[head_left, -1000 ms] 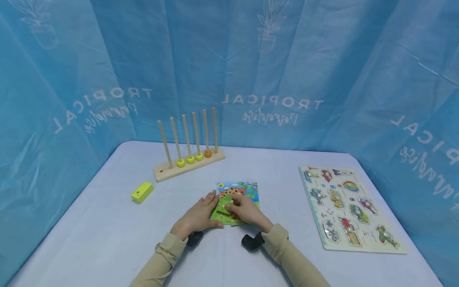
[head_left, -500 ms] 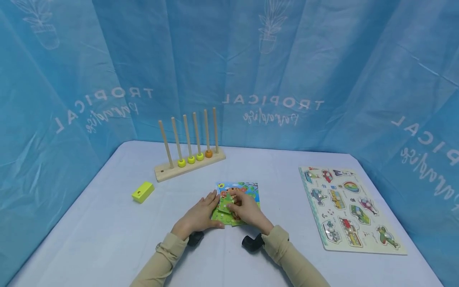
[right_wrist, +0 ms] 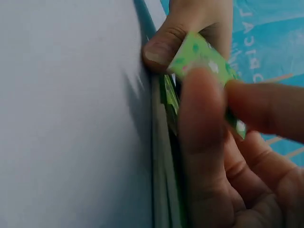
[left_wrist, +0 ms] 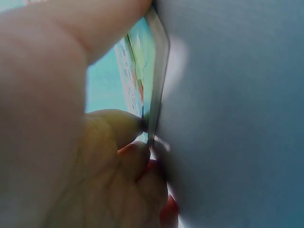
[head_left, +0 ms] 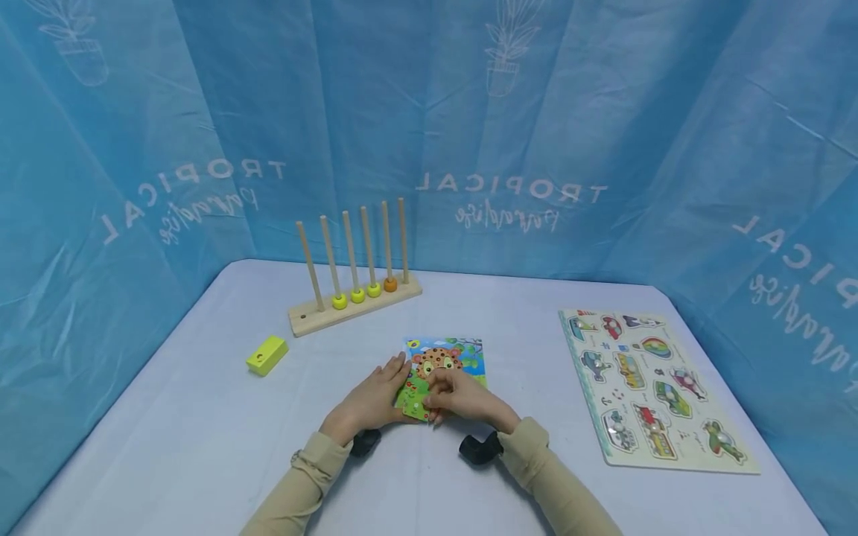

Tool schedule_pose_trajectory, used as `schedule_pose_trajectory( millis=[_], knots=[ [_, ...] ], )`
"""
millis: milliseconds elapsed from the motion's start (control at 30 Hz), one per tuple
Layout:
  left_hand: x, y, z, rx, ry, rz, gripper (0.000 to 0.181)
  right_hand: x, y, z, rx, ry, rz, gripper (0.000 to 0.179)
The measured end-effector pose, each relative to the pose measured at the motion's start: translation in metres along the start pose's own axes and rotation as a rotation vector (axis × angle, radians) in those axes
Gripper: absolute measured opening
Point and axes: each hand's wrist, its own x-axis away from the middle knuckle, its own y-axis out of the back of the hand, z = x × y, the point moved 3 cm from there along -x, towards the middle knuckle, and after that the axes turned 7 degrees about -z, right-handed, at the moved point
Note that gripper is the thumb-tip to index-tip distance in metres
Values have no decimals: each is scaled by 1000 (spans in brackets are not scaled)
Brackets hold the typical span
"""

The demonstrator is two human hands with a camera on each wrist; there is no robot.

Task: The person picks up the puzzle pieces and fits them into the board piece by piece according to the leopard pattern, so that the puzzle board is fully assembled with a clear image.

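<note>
A small jigsaw puzzle (head_left: 473, 361) with a spotted leopard against blue sky and green leaves lies at the middle of the table. My right hand (head_left: 465, 398) pinches a green puzzle piece (right_wrist: 194, 53) between thumb and finger, tilted over the near part of the picture. My left hand (head_left: 370, 398) lies along the puzzle's left side with its fingers extended. Its thumb (right_wrist: 160, 51) rests at the near edge of the board, as the right wrist view shows. My hands and the piece hide the lower part of the picture.
At the back left stands a wooden peg rack (head_left: 355, 307) with yellow and orange beads. A yellow block (head_left: 267, 355) lies to the left. On the right is a knobbed vehicle puzzle board (head_left: 653, 439). A blue curtain (head_left: 429, 134) hangs behind the table.
My right hand has moved the green piece toward me and lower over the puzzle, uncovering more of the leopard's face. My left hand keeps its place at the left side.
</note>
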Motion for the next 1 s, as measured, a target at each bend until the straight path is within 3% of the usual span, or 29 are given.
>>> schedule_pose_trajectory(
  millis=[200,333,433,600,833,1000],
  knots=[
    [1,0,-1,21,1,4,99,-1,4,-2,-26,13,-87,18],
    [3,2,-2,27,6,28,98,-1,8,-1,40,27,-243,21],
    [3,3,-2,26,0,25,98,-3,3,3,154,63,-322,17],
    [2,3,-2,30,0,21,98,-9,-6,12,355,143,-360,16],
    [1,3,-1,44,4,12,98,-12,-10,13,517,82,-393,21],
    [1,3,1,54,-7,8,98,-12,-14,14,606,91,-425,30]
  ],
)
